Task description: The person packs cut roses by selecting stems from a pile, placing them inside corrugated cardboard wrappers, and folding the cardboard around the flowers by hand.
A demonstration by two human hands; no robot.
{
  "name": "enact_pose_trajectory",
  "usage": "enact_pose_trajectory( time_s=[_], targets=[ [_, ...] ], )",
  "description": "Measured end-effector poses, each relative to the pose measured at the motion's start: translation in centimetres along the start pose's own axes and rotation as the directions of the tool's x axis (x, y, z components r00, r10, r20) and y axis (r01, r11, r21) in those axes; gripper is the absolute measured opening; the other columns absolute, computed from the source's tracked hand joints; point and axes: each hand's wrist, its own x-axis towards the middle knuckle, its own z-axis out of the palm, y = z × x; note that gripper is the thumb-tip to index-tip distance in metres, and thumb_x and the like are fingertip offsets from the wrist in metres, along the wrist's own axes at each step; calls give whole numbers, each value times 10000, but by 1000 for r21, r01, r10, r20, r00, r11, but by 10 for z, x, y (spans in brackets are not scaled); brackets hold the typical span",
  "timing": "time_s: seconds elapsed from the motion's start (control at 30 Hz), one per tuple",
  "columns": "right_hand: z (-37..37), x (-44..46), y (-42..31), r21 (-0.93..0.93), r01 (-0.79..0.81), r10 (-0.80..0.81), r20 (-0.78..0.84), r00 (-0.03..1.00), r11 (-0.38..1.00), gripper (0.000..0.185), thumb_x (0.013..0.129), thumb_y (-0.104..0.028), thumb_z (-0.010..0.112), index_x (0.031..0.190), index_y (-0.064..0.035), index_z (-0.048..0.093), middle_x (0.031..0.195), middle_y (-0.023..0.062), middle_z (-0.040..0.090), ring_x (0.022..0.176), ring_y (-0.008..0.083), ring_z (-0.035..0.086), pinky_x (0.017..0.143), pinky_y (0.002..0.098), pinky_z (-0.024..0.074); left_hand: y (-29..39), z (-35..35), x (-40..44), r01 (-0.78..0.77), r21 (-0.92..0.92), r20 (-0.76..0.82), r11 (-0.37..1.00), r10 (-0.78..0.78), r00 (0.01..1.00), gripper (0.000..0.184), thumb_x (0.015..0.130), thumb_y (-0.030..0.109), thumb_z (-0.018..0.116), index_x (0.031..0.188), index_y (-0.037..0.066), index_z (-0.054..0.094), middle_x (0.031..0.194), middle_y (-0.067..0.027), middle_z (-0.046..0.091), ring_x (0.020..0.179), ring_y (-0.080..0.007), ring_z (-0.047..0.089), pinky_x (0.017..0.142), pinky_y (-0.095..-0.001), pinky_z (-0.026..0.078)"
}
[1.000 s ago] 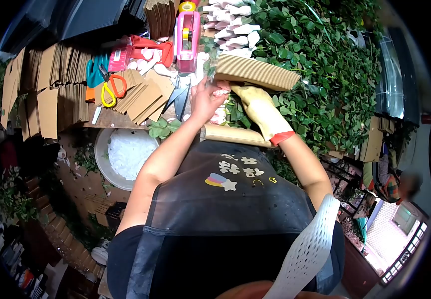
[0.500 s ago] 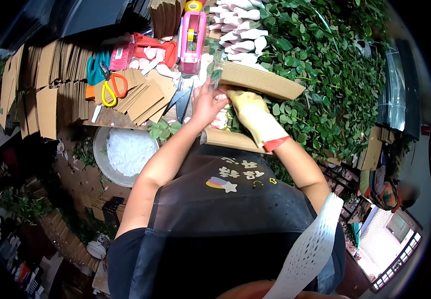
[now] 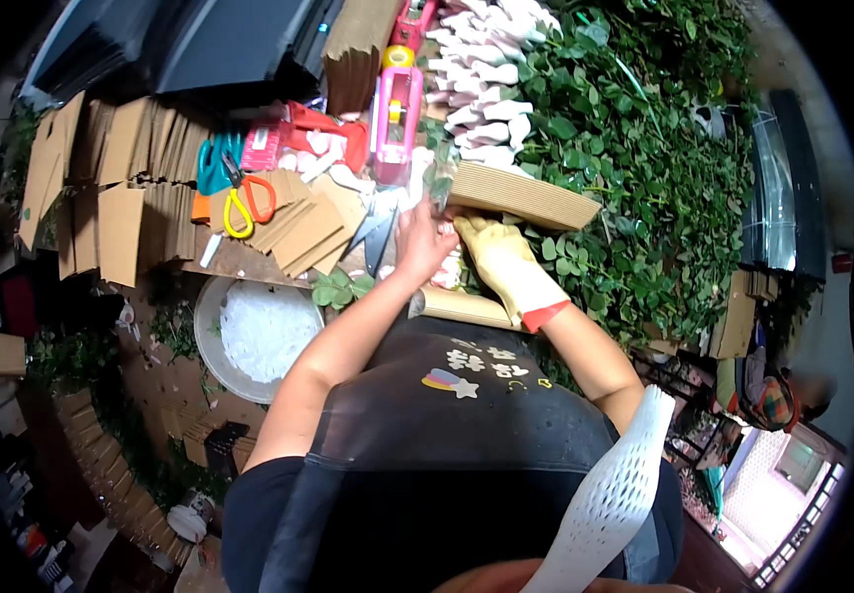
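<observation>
My bare left hand (image 3: 425, 242) bends over a small group of pale pink rose heads (image 3: 453, 269), its thumb turned toward my other hand. My right hand (image 3: 502, 259), in a cream rubber glove with a red cuff, presses in from the other side, fingers curled at the flowers' far end. What lies between the fingertips of either hand is hidden. Beyond my hands a corrugated cardboard sheet (image 3: 526, 196) stands tilted; a rolled cardboard edge (image 3: 467, 307) lies nearer, against my black apron (image 3: 447, 415).
Leafy rose stems (image 3: 635, 178) pile up on the right, with white-sleeved buds (image 3: 486, 109) behind. Left are cardboard pieces (image 3: 298, 232), orange-and-yellow-handled scissors (image 3: 249, 203), a pink tape dispenser (image 3: 396, 128) and a basin of white sleeves (image 3: 267, 331). A person (image 3: 768, 390) is far right.
The view has tilted up, so the table things sit lower and slightly right. Both hands stay at the rose heads between the cardboard edges, with only slight finger movement.
</observation>
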Motion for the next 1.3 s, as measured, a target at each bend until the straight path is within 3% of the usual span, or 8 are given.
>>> enact_pose_trajectory(
  time_s=[0.2, 0.3, 0.4, 0.87, 1.0, 1.03, 1.13, 1.3],
  targets=[
    [-79, -15, -10, 462, -35, 64, -47, 997, 886, 412, 994, -143, 591, 1395, -50, 617, 1364, 202, 662, 1229, 393, 643, 1049, 468, 518, 1, -39, 8, 24, 0, 144, 1000, -24, 989, 643, 848, 363, 822, 1308, 16, 536, 1210, -224, 642, 1200, -410, 613, 1052, -465, 485],
    [-119, -41, -33, 619, -94, 202, -106, 974, 780, 448, 1027, -165, 595, 1462, -57, 589, 1419, 189, 644, 1268, 365, 635, 1113, 421, 482, 12, -104, 50, -74, -202, -175, 977, 38, 984, 260, 1014, 193, 666, 1190, 21, 582, 1032, -127, 670, 940, -220, 662, 891, -343, 530],
    [-127, -50, -47, 753, -177, 362, -86, 928, 634, 435, 1032, -155, 602, 1454, -51, 599, 1395, 172, 668, 1278, 333, 637, 1122, 401, 467, 24, -165, 134, -319, -118, -628, 940, 178, 757, 347, 1043, 266, 656, 1266, 15, 571, 1146, -152, 680, 1022, -243, 671, 911, -381, 536],
    [-116, -60, -45, 721, -162, 360, -128, 924, 673, 397, 1012, -108, 617, 1399, -26, 635, 1356, 196, 687, 1254, 332, 657, 1080, 391, 499, 30, -215, 209, -237, -1, -515, 972, 202, 833, 332, 926, 202, 803, 1161, -25, 744, 971, -104, 792, 816, -176, 730, 799, -301, 575],
    [-128, -60, -50, 986, -81, 411, 14, 912, 146, 476, 1053, -109, 604, 1507, 4, 518, 1434, 175, 634, 1325, 247, 618, 1122, 371, 483, 137, -234, 100, -471, 65, -747, 880, 355, 561, 149, 972, 23, 688, 1094, -34, 752, 1040, -137, 774, 955, -189, 709, 900, -325, 542],
    [-134, -59, -44, 999, -22, 331, 13, 943, 24, 654, 1043, -279, 671, 1564, 24, 415, 1461, 210, 599, 1338, 276, 609, 1126, 382, 485, 142, -230, 82, -597, 294, -720, 746, 584, 376, 229, 925, 109, 800, 1110, -19, 758, 954, -74, 768, 761, -139, 690, 756, -278, 565],
    [-174, -56, -39, 928, 24, 155, 36, 987, -371, 1037, 915, -642, 730, 1604, 20, 326, 1446, 207, 595, 1301, 272, 628, 1085, 365, 518, 163, -165, -11, -733, 113, -508, 671, 673, 538, 148, 897, 113, 793, 1027, 50, 764, 910, -39, 701, 762, -158, 651, 712, -319, 526],
    [-163, -56, -11, 972, -218, 608, 227, 761, -91, 240, 980, -112, 751, 1167, 6, 659, 1067, 36, 729, 940, 82, 647, 858, 247, 535, 152, -110, -52, -886, 206, -96, 416, 909, 405, 353, 826, 424, 833, 1036, 142, 796, 928, -3, 701, 780, -178, 643, 693, -349, 480]
  ],
)
